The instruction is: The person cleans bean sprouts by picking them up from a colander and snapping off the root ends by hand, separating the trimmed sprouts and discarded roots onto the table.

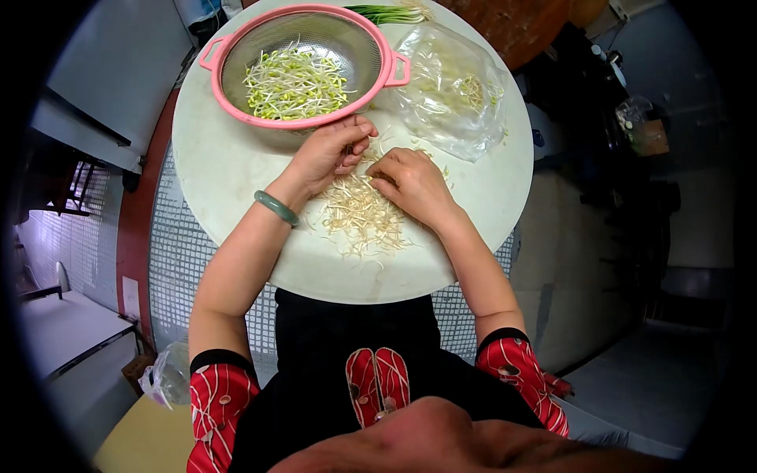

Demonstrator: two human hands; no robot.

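Observation:
My left hand (333, 154), a green bangle (276, 207) on its wrist, is curled closed just below the colander's front rim. Whatever its fingers hold is too small to make out. My right hand (414, 183) bends over the top of a pile of thin, pale sprout roots (367, 217), fingertips pinched together; what lies between them is hidden. Beyond my left hand stands a metal mesh colander (307, 124) with a pink rim and handles. Bean sprouts (296, 83) with yellow-green heads are heaped inside it.
A clear plastic bag (449, 91) of more sprouts lies right of the colander on the round white table (229, 169). Green onions (386, 14) rest at the far edge. A second plastic bag (168, 374) is low at left, by a yellowish surface (146, 433).

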